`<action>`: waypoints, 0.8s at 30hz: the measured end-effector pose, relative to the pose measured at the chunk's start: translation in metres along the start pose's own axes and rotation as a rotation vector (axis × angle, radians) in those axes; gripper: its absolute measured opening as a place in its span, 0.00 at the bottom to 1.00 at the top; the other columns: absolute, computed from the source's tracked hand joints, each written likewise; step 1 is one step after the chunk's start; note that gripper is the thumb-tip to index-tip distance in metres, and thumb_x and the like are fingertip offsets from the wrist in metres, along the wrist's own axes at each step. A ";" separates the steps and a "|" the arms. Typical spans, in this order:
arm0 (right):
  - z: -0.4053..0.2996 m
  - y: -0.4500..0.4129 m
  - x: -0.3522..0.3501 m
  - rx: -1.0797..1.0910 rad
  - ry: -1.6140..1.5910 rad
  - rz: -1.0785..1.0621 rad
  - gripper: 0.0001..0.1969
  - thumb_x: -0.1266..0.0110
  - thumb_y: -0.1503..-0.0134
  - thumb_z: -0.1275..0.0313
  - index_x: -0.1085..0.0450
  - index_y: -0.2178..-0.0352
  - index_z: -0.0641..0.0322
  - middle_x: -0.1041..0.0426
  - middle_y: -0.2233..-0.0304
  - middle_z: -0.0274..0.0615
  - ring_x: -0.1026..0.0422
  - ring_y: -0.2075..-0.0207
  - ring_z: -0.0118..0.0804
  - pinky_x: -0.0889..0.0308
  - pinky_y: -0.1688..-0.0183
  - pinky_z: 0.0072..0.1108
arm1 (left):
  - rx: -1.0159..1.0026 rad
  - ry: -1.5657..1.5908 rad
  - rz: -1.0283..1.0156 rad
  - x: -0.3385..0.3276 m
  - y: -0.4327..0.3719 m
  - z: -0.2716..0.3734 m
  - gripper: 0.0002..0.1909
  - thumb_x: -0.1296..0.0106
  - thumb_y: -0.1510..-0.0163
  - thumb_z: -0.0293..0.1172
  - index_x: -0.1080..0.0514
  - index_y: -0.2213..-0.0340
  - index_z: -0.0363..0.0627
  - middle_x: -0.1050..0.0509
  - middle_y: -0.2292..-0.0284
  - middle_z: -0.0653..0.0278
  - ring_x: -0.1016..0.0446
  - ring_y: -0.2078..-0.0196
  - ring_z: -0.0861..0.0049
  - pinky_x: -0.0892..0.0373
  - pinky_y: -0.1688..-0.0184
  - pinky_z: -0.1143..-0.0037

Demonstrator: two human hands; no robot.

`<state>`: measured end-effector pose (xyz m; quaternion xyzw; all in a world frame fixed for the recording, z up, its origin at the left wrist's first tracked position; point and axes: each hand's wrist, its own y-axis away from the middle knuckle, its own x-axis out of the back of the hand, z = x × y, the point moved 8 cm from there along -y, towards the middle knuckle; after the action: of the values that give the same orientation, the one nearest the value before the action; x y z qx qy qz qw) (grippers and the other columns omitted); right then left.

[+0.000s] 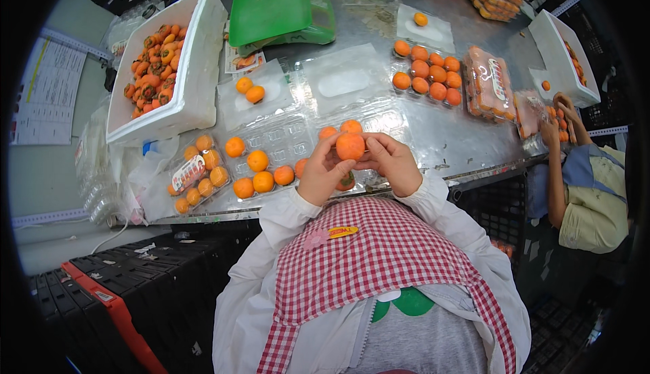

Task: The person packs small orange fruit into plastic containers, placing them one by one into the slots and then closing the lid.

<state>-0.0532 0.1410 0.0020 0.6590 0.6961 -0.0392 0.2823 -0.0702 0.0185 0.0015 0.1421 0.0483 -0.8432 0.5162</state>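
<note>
An orange persimmon [350,147] is held between my left hand [323,166] and my right hand [395,163], the fingers of both around it. Under and around my hands, several more persimmons lie in a clear plastic clamshell tray [289,137] at the table's near edge; my hands hide part of it. One persimmon with its green calyx up [346,181] shows just below my fingers. Left of the tray is a closed clear pack of persimmons [208,183] with a printed label. Beyond my hands lies a translucent liner sheet [344,80]; another sheet [231,100] carries several persimmons.
A white foam box [195,82] of persimmons stands at the left, beside green trays [271,8]. A filled open tray [427,75] and closed packs [490,82] sit at the right. A co-worker's hands [556,120] are farther right, near another foam box [561,61]. Black crates [167,267] stand below left.
</note>
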 end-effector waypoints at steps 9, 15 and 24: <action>-0.014 0.004 -0.005 0.096 0.172 0.044 0.13 0.57 0.44 0.76 0.38 0.57 0.69 0.32 0.60 0.44 0.30 0.62 0.34 0.33 0.57 0.22 | -0.089 -0.025 0.034 0.002 -0.002 0.006 0.30 0.53 0.51 0.19 0.49 0.47 0.38 0.38 0.55 0.59 0.36 0.53 0.74 0.37 0.52 0.76; -0.010 0.004 -0.006 0.192 0.178 0.031 0.10 0.56 0.45 0.78 0.37 0.60 0.69 0.32 0.61 0.41 0.32 0.60 0.30 0.35 0.56 0.20 | -0.092 0.020 0.098 0.009 -0.002 0.005 0.30 0.52 0.51 0.20 0.50 0.48 0.38 0.40 0.52 0.56 0.37 0.51 0.72 0.38 0.49 0.74; -0.020 0.012 -0.016 0.379 0.373 -0.041 0.07 0.54 0.47 0.80 0.33 0.65 0.67 0.35 0.60 0.40 0.34 0.58 0.28 0.37 0.56 0.18 | -0.073 0.201 0.087 0.011 0.000 0.011 0.29 0.48 0.53 0.24 0.46 0.50 0.38 0.38 0.53 0.57 0.39 0.49 0.71 0.40 0.48 0.72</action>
<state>-0.0490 0.1364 0.0298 0.6816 0.7296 -0.0525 0.0200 -0.0771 0.0064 0.0083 0.2091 0.1242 -0.7992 0.5497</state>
